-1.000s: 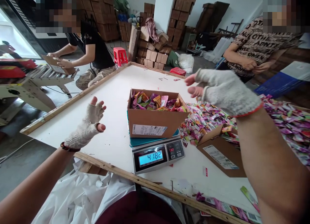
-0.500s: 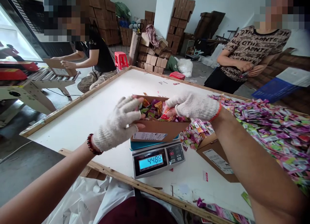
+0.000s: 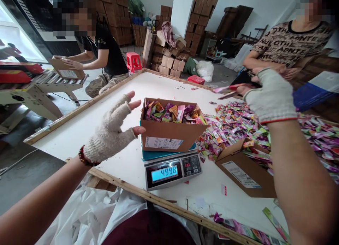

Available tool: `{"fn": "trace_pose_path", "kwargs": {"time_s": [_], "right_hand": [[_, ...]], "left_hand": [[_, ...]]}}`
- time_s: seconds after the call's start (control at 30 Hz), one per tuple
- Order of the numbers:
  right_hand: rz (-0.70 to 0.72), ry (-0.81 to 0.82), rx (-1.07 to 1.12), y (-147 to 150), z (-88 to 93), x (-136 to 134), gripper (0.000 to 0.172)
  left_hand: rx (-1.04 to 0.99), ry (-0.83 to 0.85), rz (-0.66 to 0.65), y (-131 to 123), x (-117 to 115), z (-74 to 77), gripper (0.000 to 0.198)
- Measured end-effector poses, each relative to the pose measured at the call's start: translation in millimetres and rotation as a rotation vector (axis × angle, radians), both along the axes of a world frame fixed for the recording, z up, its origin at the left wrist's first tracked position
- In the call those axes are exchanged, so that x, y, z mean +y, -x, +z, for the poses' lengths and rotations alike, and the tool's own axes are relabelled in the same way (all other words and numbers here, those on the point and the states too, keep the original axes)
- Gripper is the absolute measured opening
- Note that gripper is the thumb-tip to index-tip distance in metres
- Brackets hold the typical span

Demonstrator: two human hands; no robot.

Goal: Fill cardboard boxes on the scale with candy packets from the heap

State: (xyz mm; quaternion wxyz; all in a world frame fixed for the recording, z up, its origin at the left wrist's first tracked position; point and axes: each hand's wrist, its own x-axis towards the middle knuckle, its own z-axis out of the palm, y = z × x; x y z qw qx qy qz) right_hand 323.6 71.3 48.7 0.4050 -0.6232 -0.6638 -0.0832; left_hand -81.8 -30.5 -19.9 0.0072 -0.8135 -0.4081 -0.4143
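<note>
My left hand (image 3: 111, 133) is in a knit glove with the fingertips cut off. It hangs in the air just to the left of the cardboard box (image 3: 172, 126), at about nine o'clock from it. My fingers (image 3: 124, 105) are spread apart and hold nothing. They point to about two o'clock, at the box's near left corner. My thumb tip almost touches the box wall, but I cannot tell if it really does.

My right hand (image 3: 270, 94) is up high, at about two o'clock from the box and well away from it. Its fingers are pressed together on some long thin candy packets (image 3: 227, 90). The packets stick out to the left, at about nine o'clock, so their long side runs across, left to right, and they point back over the table toward the box.

The box sits on the scale (image 3: 172, 170), right in the middle in front of me, and it is full of bright packets. Its long side runs left to right too. My left hand is much nearer to it.

A big pile of packets (image 3: 291, 132) covers the white table (image 3: 106, 96) at three o'clock, and a second box (image 3: 246, 172) lies tipped beside it.
</note>
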Motion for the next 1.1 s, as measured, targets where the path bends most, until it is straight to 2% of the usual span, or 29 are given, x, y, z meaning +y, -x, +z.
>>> {"fn": "trace_pose_path", "kwargs": {"time_s": [0.07, 0.1, 0.27, 0.43, 0.53, 0.67, 0.8, 0.93, 1.03, 1.1], "right_hand": [[-0.05, 0.057, -0.091, 0.6, -6.8, -2.2, 0.077], [-0.05, 0.092, -0.115, 3.1, -9.7, -4.8, 0.076], [0.069, 0.127, -0.103, 5.4, -24.6, -23.8, 0.056], [0.05, 0.324, 0.04, -21.0, -44.1, -45.6, 0.042], [0.027, 0.398, 0.099, -30.2, -46.3, -59.8, 0.037], [0.004, 0.443, 0.13, -27.1, -41.7, -75.7, 0.031], [0.136, 0.334, 0.136, -10.5, -45.0, -84.5, 0.03], [0.348, 0.264, 0.17, 11.5, -51.4, -84.4, 0.036], [0.444, 0.224, 0.199, 29.5, -48.7, -74.4, 0.036], [0.494, 0.195, 0.203, 45.4, -41.8, -62.5, 0.033]], "left_hand": [[-0.012, 0.005, 0.015, 2.5, 0.3, 1.4, 0.065], [-0.011, -0.002, 0.015, 2.5, 0.5, 3.1, 0.066], [0.012, -0.054, -0.024, -9.2, -2.4, 21.7, 0.062], [0.05, -0.102, -0.093, -28.2, -4.0, 40.8, 0.059], [0.068, -0.115, -0.127, -42.5, 1.3, 44.7, 0.056], [0.09, -0.038, -0.179, -65.6, 11.5, 43.1, 0.052], [0.158, -0.013, -0.195, -82.8, 17.2, 42.6, 0.046], [0.18, 0.06, -0.154, -88.0, 18.4, 48.2, 0.045], [0.252, 0.08, -0.052, -91.2, 20.4, 51.0, 0.048], [0.448, 0.173, 0.047, -95.2, 20.3, 48.7, 0.049]]}}
